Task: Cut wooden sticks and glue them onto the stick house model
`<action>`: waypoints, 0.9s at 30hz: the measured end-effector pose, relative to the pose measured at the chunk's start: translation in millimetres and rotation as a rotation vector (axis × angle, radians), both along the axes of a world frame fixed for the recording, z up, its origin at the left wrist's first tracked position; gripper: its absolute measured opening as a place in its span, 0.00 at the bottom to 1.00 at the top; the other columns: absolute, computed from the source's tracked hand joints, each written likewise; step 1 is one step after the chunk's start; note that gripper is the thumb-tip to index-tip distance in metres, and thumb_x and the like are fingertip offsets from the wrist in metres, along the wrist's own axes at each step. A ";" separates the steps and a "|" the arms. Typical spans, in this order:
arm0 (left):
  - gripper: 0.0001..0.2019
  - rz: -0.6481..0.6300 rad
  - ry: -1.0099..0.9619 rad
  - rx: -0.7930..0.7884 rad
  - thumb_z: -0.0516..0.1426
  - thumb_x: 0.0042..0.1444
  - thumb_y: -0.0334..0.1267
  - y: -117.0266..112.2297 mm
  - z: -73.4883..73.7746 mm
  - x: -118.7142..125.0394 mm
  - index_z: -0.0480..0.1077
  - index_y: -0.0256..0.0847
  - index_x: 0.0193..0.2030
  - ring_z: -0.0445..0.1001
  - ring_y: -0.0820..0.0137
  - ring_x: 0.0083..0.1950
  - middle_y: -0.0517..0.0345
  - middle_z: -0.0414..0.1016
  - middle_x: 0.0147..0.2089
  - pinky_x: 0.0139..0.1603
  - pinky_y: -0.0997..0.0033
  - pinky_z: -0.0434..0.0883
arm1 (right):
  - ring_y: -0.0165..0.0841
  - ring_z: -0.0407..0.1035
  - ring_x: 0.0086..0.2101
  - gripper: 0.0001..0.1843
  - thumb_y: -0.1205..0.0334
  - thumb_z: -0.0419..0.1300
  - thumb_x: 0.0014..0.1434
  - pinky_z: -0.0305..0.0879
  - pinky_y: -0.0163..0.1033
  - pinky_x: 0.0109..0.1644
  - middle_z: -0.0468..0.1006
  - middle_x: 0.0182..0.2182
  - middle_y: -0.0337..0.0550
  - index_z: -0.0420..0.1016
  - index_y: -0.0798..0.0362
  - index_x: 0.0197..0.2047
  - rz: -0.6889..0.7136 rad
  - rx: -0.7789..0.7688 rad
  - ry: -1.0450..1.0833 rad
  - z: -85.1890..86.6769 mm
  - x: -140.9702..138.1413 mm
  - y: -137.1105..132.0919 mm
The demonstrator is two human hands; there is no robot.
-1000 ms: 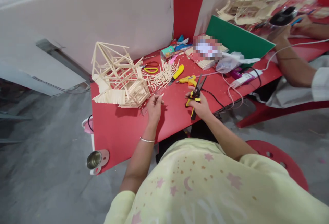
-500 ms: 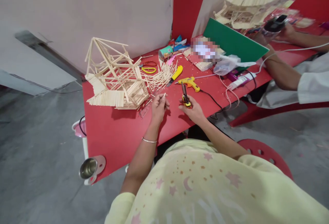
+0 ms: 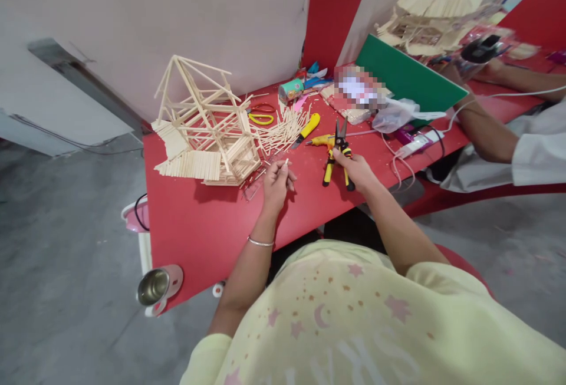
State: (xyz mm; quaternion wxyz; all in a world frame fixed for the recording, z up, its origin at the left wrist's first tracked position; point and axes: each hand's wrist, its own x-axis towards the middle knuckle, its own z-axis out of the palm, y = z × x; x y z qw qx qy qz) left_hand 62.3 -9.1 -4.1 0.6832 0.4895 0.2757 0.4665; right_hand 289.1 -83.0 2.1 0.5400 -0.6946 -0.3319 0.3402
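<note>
My left hand (image 3: 276, 183) is closed in a pinch on a short wooden stick (image 3: 286, 161), with only its pale tip showing. My right hand (image 3: 356, 170) grips yellow-and-black cutting pliers (image 3: 329, 168) over the table; their jaws point away from me and stand slightly apart. Left of my left hand rests a house-like model (image 3: 207, 131) built of thin wooden sticks. Loose sticks (image 3: 283, 128) lie in a pile beyond my hands. A yellow utility knife (image 3: 308, 128) lies by the pile, and a yellow glue gun (image 3: 322, 140) is partly hidden behind the pliers.
On the red table (image 3: 198, 220), a metal mug (image 3: 159, 288) stands at the near left corner. Scissors (image 3: 260, 118), a green can (image 3: 290, 90) and a plastic bag (image 3: 393, 117) lie farther back. Beyond a green board (image 3: 411, 78), another person's arms (image 3: 486, 125) work beside a second stick model (image 3: 437, 7).
My right hand has moved right and away from my left hand, turning the pliers so that both handles show. My left hand keeps its pinch on the stick.
</note>
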 end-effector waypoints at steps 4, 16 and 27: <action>0.18 0.018 0.001 -0.010 0.61 0.64 0.56 0.0 0.7 2.2 0.72 0.41 0.45 0.67 0.80 0.20 0.64 0.75 0.27 0.21 0.80 0.62 | 0.37 0.76 0.38 0.25 0.59 0.77 0.37 0.75 0.46 0.47 0.81 0.37 0.41 0.78 0.50 0.40 0.107 -0.004 0.267 -0.2 -6.9 -17.9; 0.18 -0.008 0.004 0.056 0.60 0.65 0.56 -3.9 0.4 3.3 0.72 0.42 0.45 0.66 0.79 0.20 0.64 0.75 0.28 0.22 0.78 0.62 | 0.48 0.72 0.52 0.31 0.64 0.64 0.41 0.73 0.56 0.56 0.78 0.51 0.50 0.75 0.51 0.53 0.285 -0.025 0.096 11.8 -56.5 -36.9; 0.17 0.020 0.062 0.130 0.59 0.66 0.54 -5.1 3.9 -3.0 0.68 0.42 0.37 0.66 0.79 0.21 0.63 0.75 0.29 0.23 0.77 0.62 | 0.52 0.65 0.59 0.49 0.65 0.60 0.56 0.64 0.60 0.66 0.62 0.59 0.62 0.48 0.57 0.79 0.352 -0.071 -0.834 15.2 -67.5 -37.7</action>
